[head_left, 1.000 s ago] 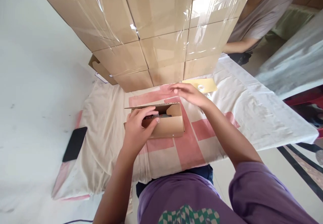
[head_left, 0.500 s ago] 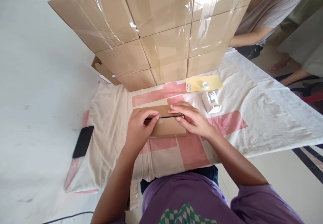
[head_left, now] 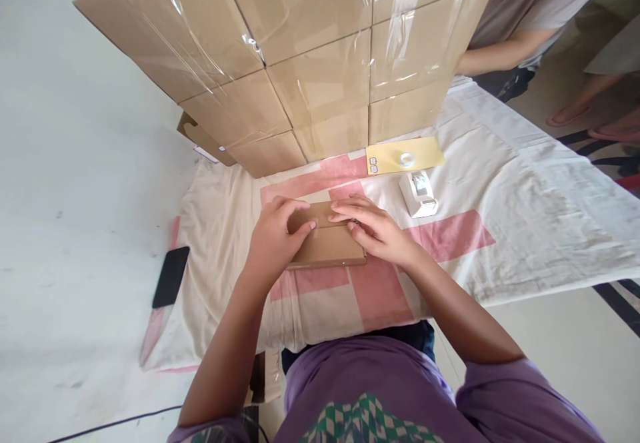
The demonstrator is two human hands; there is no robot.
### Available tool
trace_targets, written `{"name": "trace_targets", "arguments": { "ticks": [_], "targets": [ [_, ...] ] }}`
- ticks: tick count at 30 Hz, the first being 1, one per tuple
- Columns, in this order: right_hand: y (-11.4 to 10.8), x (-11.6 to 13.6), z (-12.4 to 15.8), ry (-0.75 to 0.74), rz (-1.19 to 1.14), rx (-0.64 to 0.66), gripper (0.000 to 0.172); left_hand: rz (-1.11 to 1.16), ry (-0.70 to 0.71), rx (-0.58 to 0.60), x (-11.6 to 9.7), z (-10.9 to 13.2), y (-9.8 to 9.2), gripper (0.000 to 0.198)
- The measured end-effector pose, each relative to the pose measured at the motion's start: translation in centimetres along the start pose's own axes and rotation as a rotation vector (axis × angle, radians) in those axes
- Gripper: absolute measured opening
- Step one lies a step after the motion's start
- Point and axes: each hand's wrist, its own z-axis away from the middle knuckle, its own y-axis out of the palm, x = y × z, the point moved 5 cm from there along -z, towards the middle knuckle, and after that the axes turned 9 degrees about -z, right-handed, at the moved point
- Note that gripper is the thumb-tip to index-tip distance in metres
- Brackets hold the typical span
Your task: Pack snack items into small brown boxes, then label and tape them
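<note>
A small brown cardboard box lies on the cloth in front of me, its two top flaps meeting in a seam along the middle. My left hand rests on the box's left part, thumb on the near flap and index finger on the far one, with a gap between them. On the right end, my right hand lies with fingers stretched over the far flap and the thumb on the near flap by the seam. Neither hand grips anything that I can see.
A tall stack of taped cartons stands behind the box. To its right front are a yellow card, a tape roll and a white device. A black phone lies left. Another person's arm shows beyond the stack.
The dark gap between the box's flaps has closed. My left thumb and index finger have moved apart, and the right hand remains at the right end.
</note>
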Motion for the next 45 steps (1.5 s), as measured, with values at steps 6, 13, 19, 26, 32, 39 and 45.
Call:
{"name": "trace_targets", "arguments": {
  "ticks": [6, 13, 19, 26, 32, 39, 45],
  "targets": [
    [0.0, 0.0, 0.1, 0.062, -0.018, 0.006, 0.052, -0.044, 0.036, -0.052, 0.1, 0.7, 0.6, 0.014],
    [0.2, -0.5, 0.5, 0.150, -0.099, -0.028, 0.063, -0.419, 0.284, -0.077, -0.6, 5.2, 1.7, 0.060],
    [0.3, -0.6, 0.4, 0.180, -0.088, -0.026, 0.058, -0.548, 0.233, -0.077, -1.1, 5.5, 2.6, 0.088],
    [0.3, -0.5, 0.5, 0.157, -0.079, -0.026, 0.052, -0.539, 0.285, -0.181, -1.4, 6.6, 3.6, 0.088],
    [0.4, -0.7, 0.5, 0.162, -0.107, -0.037, 0.049, -0.522, 0.310, -0.307, -1.5, 8.1, 4.7, 0.064],
    [0.1, -0.5, 0.2, 0.198, -0.079, -0.008, 0.040, -0.469, 0.344, -0.379, -2.3, 8.5, 4.7, 0.049],
    [-0.6, -0.9, -0.1, 0.193, -0.034, 0.024, 0.039, -0.424, 0.307, -0.336, -2.4, 8.3, 4.6, 0.048]
  ]
}}
